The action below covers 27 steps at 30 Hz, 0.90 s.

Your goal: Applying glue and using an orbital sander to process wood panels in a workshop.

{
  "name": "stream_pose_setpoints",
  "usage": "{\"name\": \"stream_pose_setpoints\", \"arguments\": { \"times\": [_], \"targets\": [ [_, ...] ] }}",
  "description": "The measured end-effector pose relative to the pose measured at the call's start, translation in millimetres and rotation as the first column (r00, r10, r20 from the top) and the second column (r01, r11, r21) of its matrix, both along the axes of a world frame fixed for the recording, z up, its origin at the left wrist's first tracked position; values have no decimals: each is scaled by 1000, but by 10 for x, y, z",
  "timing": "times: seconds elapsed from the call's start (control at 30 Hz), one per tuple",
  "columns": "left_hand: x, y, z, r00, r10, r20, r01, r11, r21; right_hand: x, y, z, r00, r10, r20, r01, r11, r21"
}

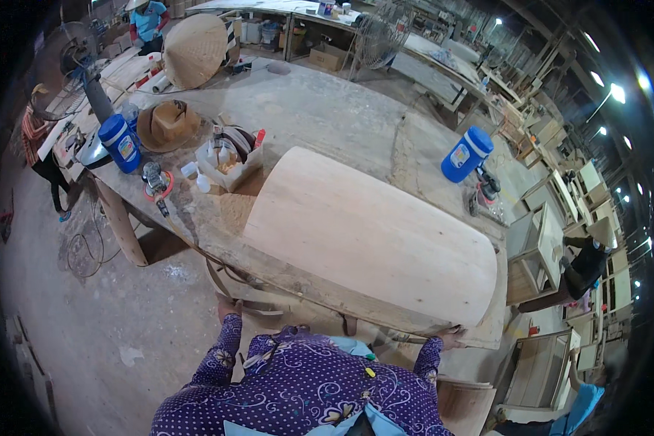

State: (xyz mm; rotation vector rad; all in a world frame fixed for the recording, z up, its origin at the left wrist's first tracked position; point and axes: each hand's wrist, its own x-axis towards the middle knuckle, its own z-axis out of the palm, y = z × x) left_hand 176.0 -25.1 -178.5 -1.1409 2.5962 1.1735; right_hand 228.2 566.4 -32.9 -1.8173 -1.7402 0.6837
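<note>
1. Far left: a standing fan (65, 62) and a person in a striped top (36, 142) at the bench's (327, 123) left end.
2. On the bench's left part I see a blue lidded jug (120, 143), a brown hat (168, 123), an orange-disc power sander (155, 182) and an open box of small bottles (229, 161). A big woven conical hat (195, 49) sits further back.
3. Left hand (227, 305): low at the bench's near edge, touching the wood under the overhang. Fingers mostly hidden; I can't tell if they're apart or together.
4. Centre: a large pale wooden panel (370, 232) lies flat on the bench, its right end reaching the bench's near right corner. Sawdust pile (232, 207) just beside its left edge.
5. Right hand (452, 336): at the panel's near right corner, fingers curled on the edge there. Grip looks closed on the panel, but it's small in view.
6. Right: second blue jug (466, 154) on the bench, well apart from the panel, and another power tool (487, 190) near it.
7. Far right: unfinished wooden cabinets (534, 254), and a person (585, 265) bending among them.
</note>
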Motion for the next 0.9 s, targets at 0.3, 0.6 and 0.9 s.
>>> {"name": "stream_pose_setpoints", "arguments": {
  "times": [0.3, 0.6, 0.9],
  "targets": [
    [-93, 57, 11, 1000, -6, -20, 7, 997, 73, 164, 585, -630, 919, -44, 391, -99, 936, 338],
    [-114, 73, 110, 997, 53, 58, -60, 990, 124, 142, 468, -585, 988, -5, 157, -61, 906, 418],
    [-176, 35, -135, 997, 74, 12, -75, 986, 147, 103, 240, -270, 996, -93, 9, 86, 951, 297]
  ]
}}
